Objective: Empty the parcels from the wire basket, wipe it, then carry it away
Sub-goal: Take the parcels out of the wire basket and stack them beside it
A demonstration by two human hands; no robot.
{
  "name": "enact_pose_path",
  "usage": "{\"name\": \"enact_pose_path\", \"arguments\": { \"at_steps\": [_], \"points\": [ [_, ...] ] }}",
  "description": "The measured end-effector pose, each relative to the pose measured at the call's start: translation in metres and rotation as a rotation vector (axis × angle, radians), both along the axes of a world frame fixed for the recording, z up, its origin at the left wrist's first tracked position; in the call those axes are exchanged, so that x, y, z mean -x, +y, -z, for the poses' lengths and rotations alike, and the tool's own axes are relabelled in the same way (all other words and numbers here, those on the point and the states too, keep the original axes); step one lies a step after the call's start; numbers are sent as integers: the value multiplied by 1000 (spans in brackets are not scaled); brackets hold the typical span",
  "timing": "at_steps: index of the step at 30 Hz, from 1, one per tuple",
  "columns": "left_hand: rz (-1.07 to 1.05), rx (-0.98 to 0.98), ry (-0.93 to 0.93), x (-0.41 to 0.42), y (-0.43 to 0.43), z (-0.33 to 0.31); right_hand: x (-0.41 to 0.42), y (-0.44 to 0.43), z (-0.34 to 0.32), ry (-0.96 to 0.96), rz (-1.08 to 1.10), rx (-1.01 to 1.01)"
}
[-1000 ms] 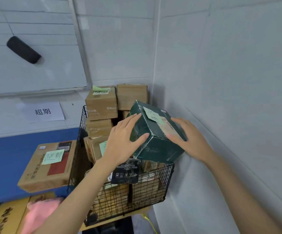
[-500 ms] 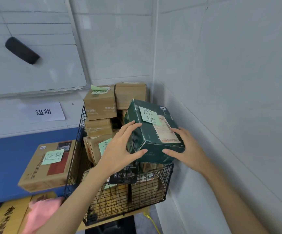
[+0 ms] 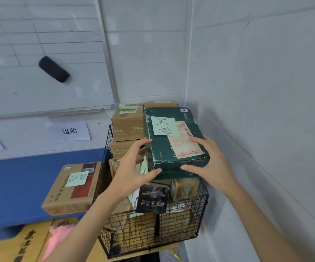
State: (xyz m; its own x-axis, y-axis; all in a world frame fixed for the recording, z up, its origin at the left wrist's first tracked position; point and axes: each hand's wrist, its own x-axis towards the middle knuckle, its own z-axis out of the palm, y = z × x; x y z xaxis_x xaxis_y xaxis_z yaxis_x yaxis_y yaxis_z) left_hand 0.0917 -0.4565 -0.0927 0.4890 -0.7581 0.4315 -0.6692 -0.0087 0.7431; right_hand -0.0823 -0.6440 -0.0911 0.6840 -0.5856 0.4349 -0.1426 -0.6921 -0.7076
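Observation:
A black wire basket (image 3: pixel 202 210) stands in the room's corner, piled high with several parcels. On top is a dark green box (image 3: pixel 164 148) bearing a green sticky note and a shipping label, held level above the pile. My left hand (image 3: pixel 132 171) grips its left near corner, thumb under the front edge. At the right side of the box my right hand (image 3: pixel 209 167) grips it, fingers on the top and thumb on the front face. Brown cardboard parcels (image 3: pixel 126 123) and a small black box (image 3: pixel 151 199) fill the basket below.
Left of the basket a large brown parcel (image 3: pixel 71 188) with a green note leans against a blue surface (image 3: pixel 17 186). A pink cloth (image 3: pixel 58 237) lies on a wooden top at lower left. White walls close in at the right and rear; a whiteboard hangs at upper left.
The green box has turned from tilted to level and come towards me between both hands. My right hand has slid round to its near right corner.

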Motion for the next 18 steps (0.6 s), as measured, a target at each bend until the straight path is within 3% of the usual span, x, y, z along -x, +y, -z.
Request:
{"name": "enact_pose_path", "arguments": {
  "at_steps": [18],
  "points": [
    [51, 67, -27, -78, 54, -56, -71, 23, -36, -248, -138, -74]
  ]
}}
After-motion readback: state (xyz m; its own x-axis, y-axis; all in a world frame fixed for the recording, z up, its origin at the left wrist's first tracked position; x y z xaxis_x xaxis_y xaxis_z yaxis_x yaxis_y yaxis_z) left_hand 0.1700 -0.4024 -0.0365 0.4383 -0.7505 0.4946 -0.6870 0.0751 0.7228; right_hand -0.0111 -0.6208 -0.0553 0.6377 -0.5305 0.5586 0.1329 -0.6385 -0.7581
